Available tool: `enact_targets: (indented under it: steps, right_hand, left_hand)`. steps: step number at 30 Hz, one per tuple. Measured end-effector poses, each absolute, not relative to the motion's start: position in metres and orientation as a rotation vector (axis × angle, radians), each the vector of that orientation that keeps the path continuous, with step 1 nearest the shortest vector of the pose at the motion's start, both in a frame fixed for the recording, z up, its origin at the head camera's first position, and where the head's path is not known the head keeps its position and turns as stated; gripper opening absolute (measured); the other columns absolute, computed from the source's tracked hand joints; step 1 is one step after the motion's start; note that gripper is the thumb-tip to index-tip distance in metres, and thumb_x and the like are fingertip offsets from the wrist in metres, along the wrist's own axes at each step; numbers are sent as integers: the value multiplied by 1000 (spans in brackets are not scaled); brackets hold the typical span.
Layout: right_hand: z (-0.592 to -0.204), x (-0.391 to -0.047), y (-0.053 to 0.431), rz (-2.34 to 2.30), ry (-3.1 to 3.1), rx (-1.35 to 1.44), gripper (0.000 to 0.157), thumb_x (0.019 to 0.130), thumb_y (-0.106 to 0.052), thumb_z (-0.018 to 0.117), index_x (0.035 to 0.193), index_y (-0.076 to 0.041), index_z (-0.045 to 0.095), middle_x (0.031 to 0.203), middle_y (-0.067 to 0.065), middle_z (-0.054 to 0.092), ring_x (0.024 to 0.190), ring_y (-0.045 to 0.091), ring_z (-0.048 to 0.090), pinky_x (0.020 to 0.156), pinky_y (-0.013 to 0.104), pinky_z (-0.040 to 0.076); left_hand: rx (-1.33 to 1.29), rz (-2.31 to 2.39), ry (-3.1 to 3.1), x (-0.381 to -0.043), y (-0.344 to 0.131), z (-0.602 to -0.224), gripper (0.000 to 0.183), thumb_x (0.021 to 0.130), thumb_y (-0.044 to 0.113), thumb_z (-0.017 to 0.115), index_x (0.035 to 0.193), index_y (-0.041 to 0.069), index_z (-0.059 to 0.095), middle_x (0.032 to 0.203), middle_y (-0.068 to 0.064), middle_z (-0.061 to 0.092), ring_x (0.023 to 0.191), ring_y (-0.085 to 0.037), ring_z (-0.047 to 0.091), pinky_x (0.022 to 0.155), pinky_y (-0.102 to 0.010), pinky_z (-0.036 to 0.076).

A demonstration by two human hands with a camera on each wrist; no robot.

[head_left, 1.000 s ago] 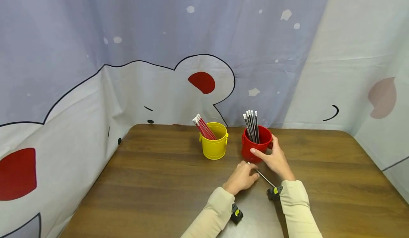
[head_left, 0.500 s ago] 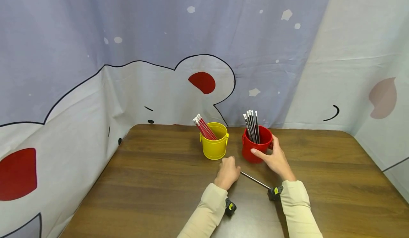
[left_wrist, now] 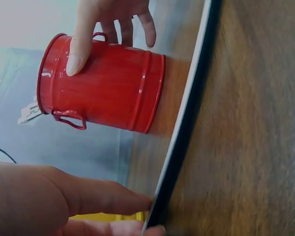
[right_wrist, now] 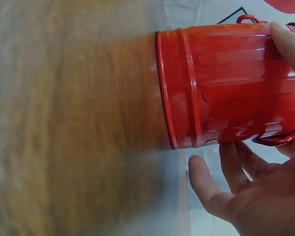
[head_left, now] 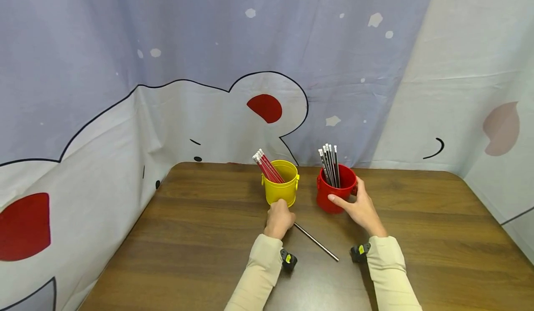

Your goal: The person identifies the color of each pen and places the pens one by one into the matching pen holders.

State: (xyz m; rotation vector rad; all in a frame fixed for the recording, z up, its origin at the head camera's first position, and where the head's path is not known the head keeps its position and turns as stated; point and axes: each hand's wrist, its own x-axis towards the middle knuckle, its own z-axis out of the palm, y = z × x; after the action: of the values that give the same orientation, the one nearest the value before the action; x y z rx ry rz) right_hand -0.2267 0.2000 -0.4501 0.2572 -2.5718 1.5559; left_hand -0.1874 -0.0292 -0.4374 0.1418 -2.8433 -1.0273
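My left hand pinches one end of a dark, silvery pencil just in front of the yellow bucket. In the left wrist view the pencil runs slantwise up from between thumb and fingers. My right hand holds the red bucket from its right side, the thumb on the front wall. Fingers go round the far side by a small handle. Several black-and-silver pencils with white ends lean inside the red bucket. Several red pencils lean leftward in the yellow one.
Both buckets stand upright side by side on a brown wooden table, with a gap between them. Right behind the table's back edge hangs a patterned curtain. A small black camera is strapped to each wrist.
My left hand has moved left from before the red bucket to before the yellow one, drawing the pencil along with it. The right hand and both buckets have stayed in place.
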Motion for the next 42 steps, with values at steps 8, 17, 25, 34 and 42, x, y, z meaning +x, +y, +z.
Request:
enact_targets:
  steps: [8,17,25,34,42]
  right_hand:
    - [-450,-225,200,1563,-2573,252,93,75,-45,72,145,-19,16,139,12,38,120,37,42,96,56,35]
    - [-447,-226,200,1554,-2565,253,93,75,-44,73,145,-19,17,139,13,39,120,37,42,96,56,35]
    - [-451,-227,201,1547,-2567,257,93,75,-44,72,145,-18,16,139,13,39,121,37,41,96,56,35]
    - [-453,-228,201,1545,-2562,260,91,76,-44,71,145,-19,16,140,12,38,121,36,40,96,57,35]
    - [-451,-227,201,1541,-2580,249,93,75,-46,71,145,-20,16,139,12,39,121,35,41,95,56,35]
  left_hand:
    - [88,-834,-2885,-182,-17,-435,7,69,2,65,64,-1,61,62,-12,59,56,-27,58,49,-39,47]
    - [10,-786,-2870,-177,2,-437,8,68,2,66,69,-2,60,69,-16,63,59,-30,61,48,-39,48]
    - [27,-807,-2876,-177,5,-437,6,68,2,66,67,-2,61,68,-13,62,58,-28,60,50,-38,49]
    - [125,-904,-2881,-177,7,-437,10,67,5,70,65,0,62,66,-11,60,57,-25,57,50,-36,47]
    - [155,-1048,-2819,-181,7,-440,15,66,10,74,64,3,60,64,-7,57,57,-22,55,50,-34,45]
